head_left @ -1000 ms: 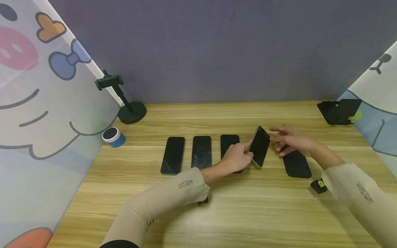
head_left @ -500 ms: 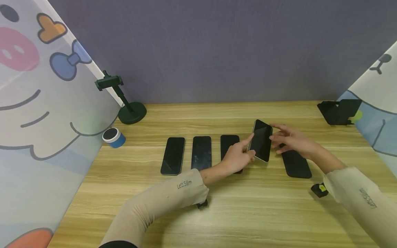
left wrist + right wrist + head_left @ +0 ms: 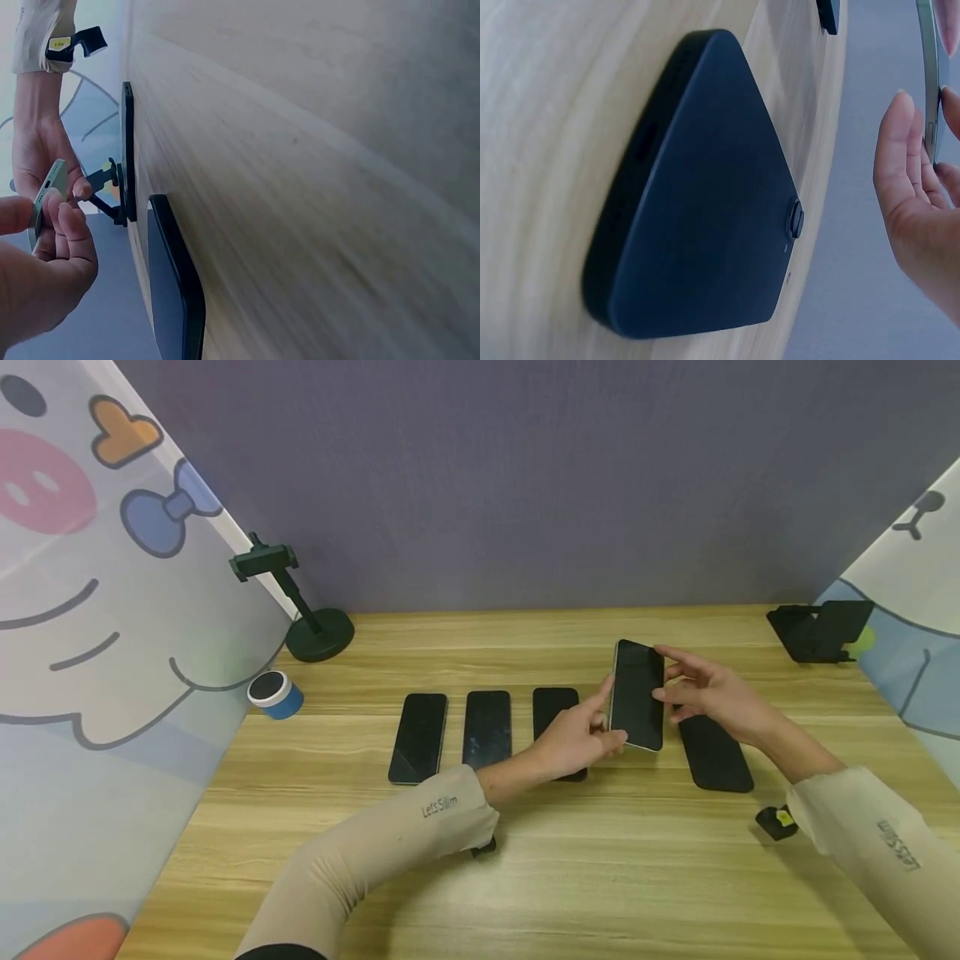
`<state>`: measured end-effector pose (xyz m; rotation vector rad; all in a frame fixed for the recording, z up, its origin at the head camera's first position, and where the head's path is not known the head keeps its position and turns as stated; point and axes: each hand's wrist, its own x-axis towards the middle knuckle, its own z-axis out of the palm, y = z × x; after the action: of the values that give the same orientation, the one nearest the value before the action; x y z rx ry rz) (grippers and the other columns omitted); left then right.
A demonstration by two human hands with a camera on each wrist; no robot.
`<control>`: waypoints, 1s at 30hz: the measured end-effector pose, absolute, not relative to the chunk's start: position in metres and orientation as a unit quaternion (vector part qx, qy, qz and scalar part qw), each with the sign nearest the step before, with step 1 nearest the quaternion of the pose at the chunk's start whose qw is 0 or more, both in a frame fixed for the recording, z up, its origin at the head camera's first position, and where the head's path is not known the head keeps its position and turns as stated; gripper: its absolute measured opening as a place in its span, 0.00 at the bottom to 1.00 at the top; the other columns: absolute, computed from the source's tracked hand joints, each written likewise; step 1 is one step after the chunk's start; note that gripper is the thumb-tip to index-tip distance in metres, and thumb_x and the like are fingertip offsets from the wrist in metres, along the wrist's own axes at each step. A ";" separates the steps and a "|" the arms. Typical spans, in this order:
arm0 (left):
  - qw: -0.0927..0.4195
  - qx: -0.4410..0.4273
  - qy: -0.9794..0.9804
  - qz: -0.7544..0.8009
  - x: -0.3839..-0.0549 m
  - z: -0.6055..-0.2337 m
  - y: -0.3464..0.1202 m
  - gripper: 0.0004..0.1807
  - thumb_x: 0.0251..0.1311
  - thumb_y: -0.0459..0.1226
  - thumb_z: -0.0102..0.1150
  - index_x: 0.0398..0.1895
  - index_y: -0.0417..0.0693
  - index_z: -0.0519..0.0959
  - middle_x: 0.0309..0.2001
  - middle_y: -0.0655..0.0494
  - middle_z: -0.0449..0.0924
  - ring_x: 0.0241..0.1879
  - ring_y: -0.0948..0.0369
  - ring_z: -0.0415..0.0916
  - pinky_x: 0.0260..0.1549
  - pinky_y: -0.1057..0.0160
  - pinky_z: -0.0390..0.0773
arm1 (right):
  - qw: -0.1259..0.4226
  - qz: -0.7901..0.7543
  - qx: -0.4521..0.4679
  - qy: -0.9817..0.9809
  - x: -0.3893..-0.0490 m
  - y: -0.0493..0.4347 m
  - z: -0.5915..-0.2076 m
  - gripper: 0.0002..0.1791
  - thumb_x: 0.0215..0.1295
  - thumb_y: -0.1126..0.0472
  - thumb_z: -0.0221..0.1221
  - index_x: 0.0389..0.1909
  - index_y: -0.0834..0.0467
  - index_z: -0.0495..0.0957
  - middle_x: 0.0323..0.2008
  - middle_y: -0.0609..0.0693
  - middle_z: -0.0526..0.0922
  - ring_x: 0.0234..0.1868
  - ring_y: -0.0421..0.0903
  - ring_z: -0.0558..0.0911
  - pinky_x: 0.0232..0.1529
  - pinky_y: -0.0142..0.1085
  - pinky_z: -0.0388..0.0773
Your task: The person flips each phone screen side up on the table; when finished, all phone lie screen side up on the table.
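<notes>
A smartphone point(image 3: 637, 697) with a dark screen and pale metal edge is held above the table between both hands. My left hand point(image 3: 573, 739) grips its left edge, and my right hand point(image 3: 708, 693) pinches its right edge between thumb and fingers. The left wrist view catches the phone's bottom edge point(image 3: 49, 187) with its port, the left thumb and fingers around it. Below the right hand lies a black phone point(image 3: 716, 756); the right wrist view shows its camera bump. Another phone point(image 3: 555, 703) is partly hidden by the left hand.
Two more phones point(image 3: 417, 737) point(image 3: 487, 727) lie at left in the row. A dark green stand point(image 3: 318, 633) and a blue-and-white jar point(image 3: 275, 693) stand at the table's left edge. A black folding stand point(image 3: 821, 631) is at the back right. A grey panel point(image 3: 525, 485) rises behind.
The phone between the hands has turned from slanted to nearly upright, its screen facing the head camera, and risen slightly. The right hand has come from beside it to pinching its right edge.
</notes>
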<state>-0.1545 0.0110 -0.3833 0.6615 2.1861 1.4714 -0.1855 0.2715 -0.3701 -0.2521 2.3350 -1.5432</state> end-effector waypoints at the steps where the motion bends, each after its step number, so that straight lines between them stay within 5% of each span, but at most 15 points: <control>1: 0.211 0.243 0.787 0.526 -0.155 -0.383 0.011 0.46 0.72 0.42 0.57 0.81 0.70 0.39 0.30 0.48 0.83 0.20 0.62 0.71 0.23 0.70 0.69 | 0.164 -0.540 -0.090 0.821 -0.185 0.272 -0.370 0.42 0.73 0.55 0.59 0.81 0.48 0.47 0.59 0.55 0.63 0.39 0.47 0.82 0.40 0.47 0.84; 7: 0.221 0.251 0.798 0.501 -0.157 -0.382 0.009 0.48 0.70 0.44 0.60 0.82 0.66 0.38 0.25 0.53 0.78 0.17 0.66 0.66 0.24 0.71 0.69 | 0.171 -0.540 -0.094 0.818 -0.185 0.273 -0.369 0.41 0.73 0.56 0.59 0.81 0.44 0.48 0.59 0.53 0.61 0.39 0.48 0.82 0.40 0.46 0.84; 13: 0.251 0.264 0.797 0.481 -0.161 -0.381 0.006 0.54 0.68 0.43 0.63 0.82 0.61 0.33 0.30 0.45 0.82 0.17 0.66 0.65 0.26 0.72 0.70 | 0.190 -0.542 -0.105 0.812 -0.186 0.273 -0.367 0.42 0.73 0.57 0.59 0.81 0.47 0.47 0.58 0.55 0.60 0.40 0.48 0.82 0.39 0.46 0.84; 22: 0.325 0.251 0.776 0.479 -0.162 -0.383 0.004 0.57 0.67 0.41 0.64 0.81 0.57 0.27 0.30 0.43 0.83 0.24 0.53 0.76 0.28 0.69 0.73 | 0.244 -0.529 -0.087 0.808 -0.185 0.270 -0.369 0.46 0.70 0.57 0.62 0.81 0.54 0.46 0.53 0.56 0.63 0.37 0.47 0.80 0.36 0.46 0.84; 30: 0.386 0.205 0.762 0.477 -0.162 -0.382 0.010 0.58 0.67 0.40 0.64 0.81 0.51 0.26 0.30 0.45 0.84 0.23 0.58 0.73 0.26 0.65 0.72 | 0.305 -0.529 -0.065 0.789 -0.187 0.268 -0.378 0.47 0.70 0.58 0.62 0.81 0.54 0.44 0.47 0.53 0.66 0.34 0.44 0.76 0.34 0.42 0.83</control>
<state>-0.1623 0.0102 -0.3821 0.5216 1.9408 1.2142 -0.1870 0.2683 -0.3778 -0.1716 2.0892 -1.4009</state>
